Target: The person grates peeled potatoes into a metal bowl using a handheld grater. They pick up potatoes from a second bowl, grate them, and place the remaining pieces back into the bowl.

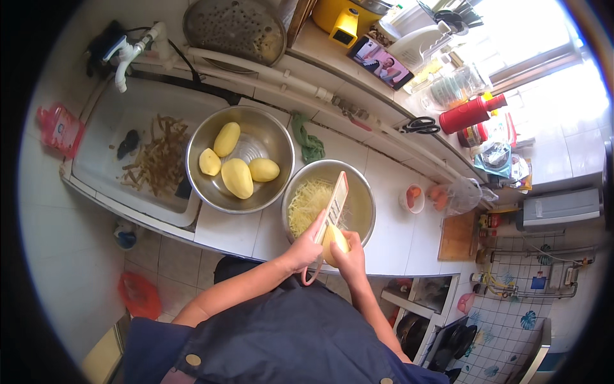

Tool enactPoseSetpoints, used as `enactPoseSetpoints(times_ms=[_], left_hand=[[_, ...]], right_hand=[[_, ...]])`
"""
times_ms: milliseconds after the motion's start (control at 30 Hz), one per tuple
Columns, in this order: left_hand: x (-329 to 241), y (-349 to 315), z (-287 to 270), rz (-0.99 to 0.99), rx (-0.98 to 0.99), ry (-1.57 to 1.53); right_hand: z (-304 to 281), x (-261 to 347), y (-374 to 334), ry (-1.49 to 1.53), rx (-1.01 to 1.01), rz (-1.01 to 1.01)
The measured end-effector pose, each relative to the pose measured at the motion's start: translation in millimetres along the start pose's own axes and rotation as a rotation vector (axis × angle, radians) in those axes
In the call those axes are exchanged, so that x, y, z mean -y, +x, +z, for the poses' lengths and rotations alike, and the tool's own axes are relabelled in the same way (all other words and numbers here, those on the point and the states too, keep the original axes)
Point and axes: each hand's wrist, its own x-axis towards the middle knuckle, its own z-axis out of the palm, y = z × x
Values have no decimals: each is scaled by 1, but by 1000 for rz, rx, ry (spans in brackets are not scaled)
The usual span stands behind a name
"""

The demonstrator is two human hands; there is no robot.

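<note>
My left hand (303,251) is closed round a pale pink hand grater (337,200), which leans over a steel bowl (365,194). Against the grater's face my right hand (350,257) presses a peeled potato (332,244), its fingers wrapped round it. Fine potato shreds (308,203) lie in the bowl beneath. A looped pink handle hangs below my left hand. To the left, a larger steel basin (196,181) holds several whole peeled potatoes (237,178).
A white sink (96,163) with brown peelings (160,153) lies left, under a tap (121,64). A green cloth (308,137) is behind the bowls. Rightward stand a small white cup (411,199) and a wooden board (456,238). Scissors (420,125) and a phone (382,62) are at the ledge.
</note>
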Motion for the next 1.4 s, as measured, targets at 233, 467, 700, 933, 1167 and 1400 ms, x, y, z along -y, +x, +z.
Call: enactPoseSetpoints(times_ms=[233, 467, 700, 933, 1167, 1400], left_hand=[[-2, -14, 13, -8, 125, 170], [3, -7, 2, 2, 18, 87], [1, 1, 6, 47, -17, 78], [2, -17, 12, -7, 61, 132], [-5, -2, 1, 39, -76, 99], [15, -11, 7, 81, 45, 252]], right_hand=[[-44, 36, 89, 298, -187, 119], [-2, 20, 10, 168, -64, 18], [-26, 48, 47, 257, -84, 65], [-20, 18, 74, 159, -172, -28], [-7, 35, -4, 115, 78, 36], [-32, 43, 93, 196, -141, 119]])
